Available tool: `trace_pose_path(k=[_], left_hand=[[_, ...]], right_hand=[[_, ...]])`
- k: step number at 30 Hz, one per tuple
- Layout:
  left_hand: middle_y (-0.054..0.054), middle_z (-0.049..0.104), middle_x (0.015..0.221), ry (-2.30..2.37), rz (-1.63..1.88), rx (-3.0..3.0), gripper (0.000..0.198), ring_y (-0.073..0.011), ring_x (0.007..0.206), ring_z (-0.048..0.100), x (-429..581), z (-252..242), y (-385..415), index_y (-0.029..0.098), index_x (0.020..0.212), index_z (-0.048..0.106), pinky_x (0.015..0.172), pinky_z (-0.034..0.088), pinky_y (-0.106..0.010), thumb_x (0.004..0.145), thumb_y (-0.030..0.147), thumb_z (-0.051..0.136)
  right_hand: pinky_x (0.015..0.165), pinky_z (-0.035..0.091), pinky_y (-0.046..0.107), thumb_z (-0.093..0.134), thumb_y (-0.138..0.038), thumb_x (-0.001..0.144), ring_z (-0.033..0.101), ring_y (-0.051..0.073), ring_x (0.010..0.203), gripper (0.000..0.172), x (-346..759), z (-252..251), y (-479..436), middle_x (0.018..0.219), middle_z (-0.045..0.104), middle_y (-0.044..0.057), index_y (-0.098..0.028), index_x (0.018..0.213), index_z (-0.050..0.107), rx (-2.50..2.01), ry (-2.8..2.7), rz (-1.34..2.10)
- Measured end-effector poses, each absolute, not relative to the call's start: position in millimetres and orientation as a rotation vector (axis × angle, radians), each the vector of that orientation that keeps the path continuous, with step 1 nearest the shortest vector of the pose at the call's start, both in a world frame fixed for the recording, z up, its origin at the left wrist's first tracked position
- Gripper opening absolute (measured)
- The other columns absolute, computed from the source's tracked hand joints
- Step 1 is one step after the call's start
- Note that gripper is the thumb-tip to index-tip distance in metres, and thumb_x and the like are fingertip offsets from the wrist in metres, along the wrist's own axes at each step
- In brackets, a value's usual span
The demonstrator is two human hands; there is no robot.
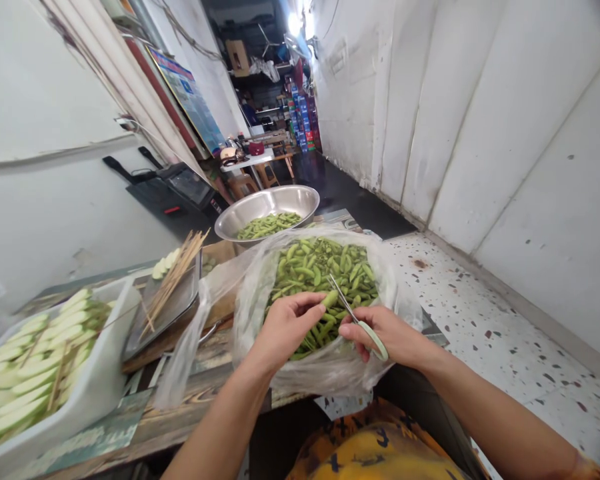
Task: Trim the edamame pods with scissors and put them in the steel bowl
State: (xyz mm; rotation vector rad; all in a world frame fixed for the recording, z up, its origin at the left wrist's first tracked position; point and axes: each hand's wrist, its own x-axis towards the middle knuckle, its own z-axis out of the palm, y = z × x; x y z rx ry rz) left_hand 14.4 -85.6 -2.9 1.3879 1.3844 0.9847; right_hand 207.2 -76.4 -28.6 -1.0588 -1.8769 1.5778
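Between thumb and fingers, my left hand [293, 323] pinches a green soybean pod [331, 298]. My right hand [380, 330] is closed around the pale handles of a pair of scissors [345, 301], whose blades point up and away from me, close to the pod's tip. Both hands are over an open clear plastic bag [253, 313] full of green soybean pods [307, 263]. Behind the bag stands a wide steel bowl [300, 199], with more pods [270, 225] lying in its bottom.
To the left, a white tub [113, 353] holds skewered pale green slices [35, 360]. Wooden skewers [173, 283] rest on a metal tray [187, 300] beside the bag. The wooden table [195, 420] borders a speckled floor [480, 320] and white wall [460, 120] at right.
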Motion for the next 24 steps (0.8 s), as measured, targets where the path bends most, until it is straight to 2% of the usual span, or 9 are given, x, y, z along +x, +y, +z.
trace_pose_path(k=[4,7,12,18,24], left_hand=[[-0.002,0.069,0.076,1.340,0.962,1.349,0.020,-0.0125,0.065,0.058,14,-3,-85,0.015,0.086,0.071,0.058,0.043,-0.021,0.069,0.026,0.069],[0.000,0.064,0.066,1.264,1.011,1.201,0.018,-0.0106,0.060,0.057,16,-6,-83,0.013,0.077,0.066,0.058,0.045,-0.021,0.066,0.026,0.072],[0.000,0.064,0.071,1.062,1.184,0.889,0.023,-0.0165,0.074,0.066,21,-13,-82,0.013,0.074,0.058,0.071,0.053,-0.028,0.063,0.023,0.076],[-0.001,0.065,0.070,1.034,1.278,0.800,0.021,-0.0155,0.072,0.066,24,-14,-85,0.011,0.071,0.058,0.070,0.053,-0.026,0.064,0.020,0.076],[-0.002,0.064,0.068,1.028,1.252,0.760,0.022,-0.0158,0.073,0.066,30,-15,-89,0.011,0.069,0.058,0.071,0.053,-0.027,0.064,0.022,0.076]], right_hand=[[0.038,0.035,0.018,0.058,-0.052,0.079,0.047,0.009,0.037,0.041,207,-37,-74,0.046,0.050,-0.004,-0.015,0.063,0.052,-1.114,-1.787,1.631],[0.036,0.034,0.017,0.062,-0.049,0.077,0.046,0.008,0.036,0.036,206,-40,-74,0.046,0.050,-0.005,-0.015,0.068,0.053,-1.112,-1.735,1.680],[0.034,0.032,0.016,0.055,-0.052,0.081,0.042,0.007,0.035,0.038,204,-34,-80,0.048,0.053,-0.004,-0.015,0.078,0.055,-1.070,-1.739,1.758],[0.034,0.037,0.017,0.057,-0.056,0.077,0.046,0.008,0.040,0.042,200,-31,-85,0.052,0.053,-0.003,-0.015,0.080,0.055,-1.008,-1.668,1.826],[0.032,0.031,0.016,0.057,-0.051,0.080,0.043,0.006,0.033,0.040,199,-35,-84,0.044,0.051,-0.004,-0.016,0.062,0.048,-1.077,-1.716,1.729]])
